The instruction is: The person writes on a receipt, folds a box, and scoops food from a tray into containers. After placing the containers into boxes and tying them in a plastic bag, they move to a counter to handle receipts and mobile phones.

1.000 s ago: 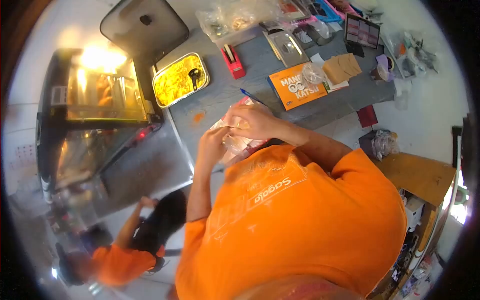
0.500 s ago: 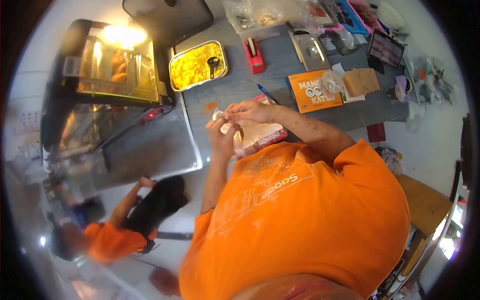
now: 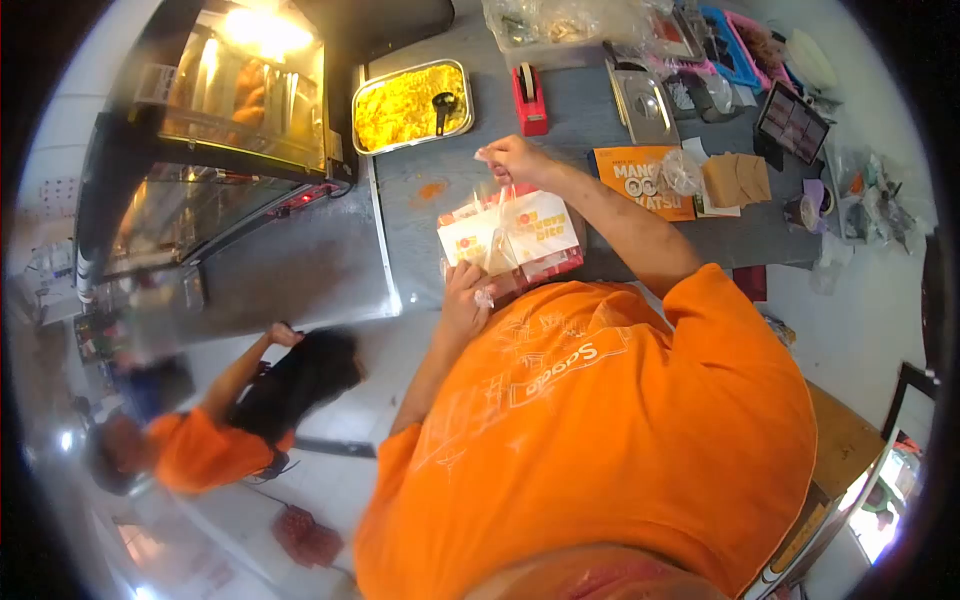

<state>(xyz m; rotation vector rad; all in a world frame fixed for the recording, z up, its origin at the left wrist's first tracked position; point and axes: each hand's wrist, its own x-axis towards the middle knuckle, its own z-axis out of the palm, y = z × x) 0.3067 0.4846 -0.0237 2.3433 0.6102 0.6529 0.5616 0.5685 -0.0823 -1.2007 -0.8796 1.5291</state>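
A glass food warmer (image 3: 230,90) glows on the left, and a tray of yellow food (image 3: 400,105) sits beside it. The left hand (image 3: 465,300) is curled shut on the bottom edge of the white packets (image 3: 505,235), which stand on the grey table (image 3: 420,230) just in front of the orange shirt. Above them, the right hand (image 3: 510,160) pinches a small clear bit (image 3: 481,155). A red tape holder (image 3: 530,100) and an orange box (image 3: 640,180) lie further right.

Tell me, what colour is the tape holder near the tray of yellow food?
The tape holder is red; it shows best in the head view.
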